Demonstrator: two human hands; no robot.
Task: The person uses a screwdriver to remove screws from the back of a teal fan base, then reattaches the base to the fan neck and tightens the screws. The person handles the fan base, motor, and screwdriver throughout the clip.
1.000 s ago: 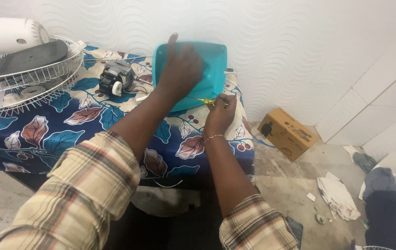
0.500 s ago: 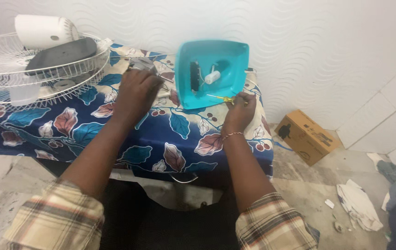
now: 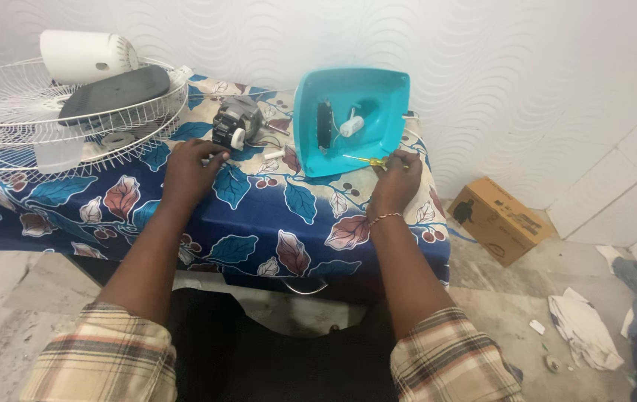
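- Left hand (image 3: 190, 170): fingers curled down on the counter (image 3: 259, 216), closed loosely over a small white part just in front of the fan motor (image 3: 235, 123); what the part is cannot be told.
- Right hand (image 3: 396, 179): clamped on a yellow-handled screwdriver (image 3: 363, 159), whose shaft lies along the lower edge of the teal housing (image 3: 351, 110).
- Teal housing: tilted up on its edge, open side toward the person, leaning near the wall; a white knob-like piece and a dark strip sit inside it.
- Fan motor: left of the teal housing, resting on the floral cloth.
- Wire fan guard (image 3: 58, 119): far left of the teal housing, carrying a dark blade and a white cylindrical cover.
- Cardboard box (image 3: 498, 219): on the floor, right of the teal housing.
- Risk, as judged: the propped housing could tip forward if the screwdriver nudges it; small loose parts could roll off the sloping cloth edge.
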